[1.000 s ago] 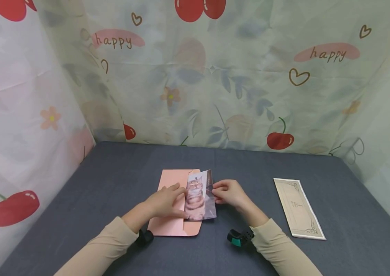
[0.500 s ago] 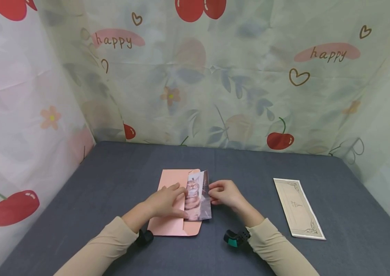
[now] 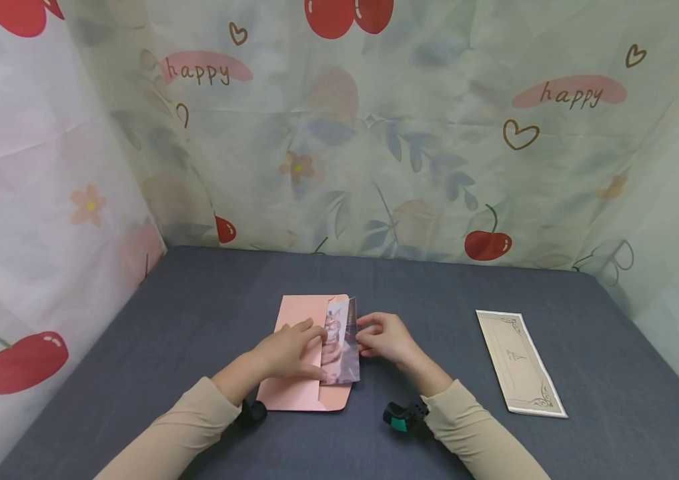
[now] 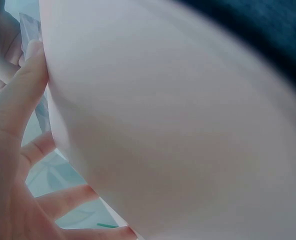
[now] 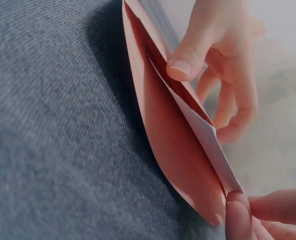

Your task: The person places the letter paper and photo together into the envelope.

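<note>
A pink envelope [image 3: 288,395] lies on the table with its open side to the right. My left hand [image 3: 289,350] rests on it, thumb and fingers spread along the mouth. In the right wrist view, the left thumb [image 5: 184,66] touches the front panel, and the mouth gapes. A cat photo [image 3: 333,343] sits partly inside the envelope, its right part sticking out over the flap. My right hand [image 3: 389,340] pinches the photo's outer edge between thumb and fingers. The photo's inner part is hidden by the envelope and the left fingers.
A cream folded paper with a dark ornamental border [image 3: 516,360] lies to the right on the dark grey table [image 3: 213,293]. Patterned cloth [image 3: 339,187] hangs behind and at both sides. Black wrist devices [image 3: 402,417] are at both cuffs.
My right hand has moved left, sliding the cat photo further into the envelope, so less of it shows. The left hand and the envelope have stayed in place.
</note>
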Motion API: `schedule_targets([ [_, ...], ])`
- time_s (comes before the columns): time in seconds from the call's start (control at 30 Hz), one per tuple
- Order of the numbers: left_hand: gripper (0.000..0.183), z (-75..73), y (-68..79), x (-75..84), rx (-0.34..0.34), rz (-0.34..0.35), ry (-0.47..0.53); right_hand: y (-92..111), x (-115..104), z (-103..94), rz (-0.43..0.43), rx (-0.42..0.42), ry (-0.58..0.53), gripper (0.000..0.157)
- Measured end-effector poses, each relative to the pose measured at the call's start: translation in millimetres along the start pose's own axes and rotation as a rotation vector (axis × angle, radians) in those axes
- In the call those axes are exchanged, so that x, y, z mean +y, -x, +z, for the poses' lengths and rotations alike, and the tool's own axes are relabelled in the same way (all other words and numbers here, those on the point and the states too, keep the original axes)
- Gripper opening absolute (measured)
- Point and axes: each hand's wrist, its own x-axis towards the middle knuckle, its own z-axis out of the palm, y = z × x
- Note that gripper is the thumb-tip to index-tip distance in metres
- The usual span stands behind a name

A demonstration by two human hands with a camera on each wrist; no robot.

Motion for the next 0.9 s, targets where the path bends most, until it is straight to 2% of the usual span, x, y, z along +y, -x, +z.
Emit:
schedule_targets([
  [0.33, 0.06, 0.0, 0.4, 1.0, -0.003, -0.018, 0.005, -3.1, 3.1, 7.5, -0.035, -0.005, -0.001, 0.03],
  [0.63, 0.052, -0.5, 1.0, 2.0, 0.002, -0.01, 0.011, -4.8, 5.2, 10.7, -0.034, -0.039, -0.024, 0.032],
  [0.9, 0.053, -1.1, 1.6, 1.9, 0.009, -0.001, 0.011, -7.7, 6.4, 13.7, -0.036, -0.055, -0.034, 0.034],
])
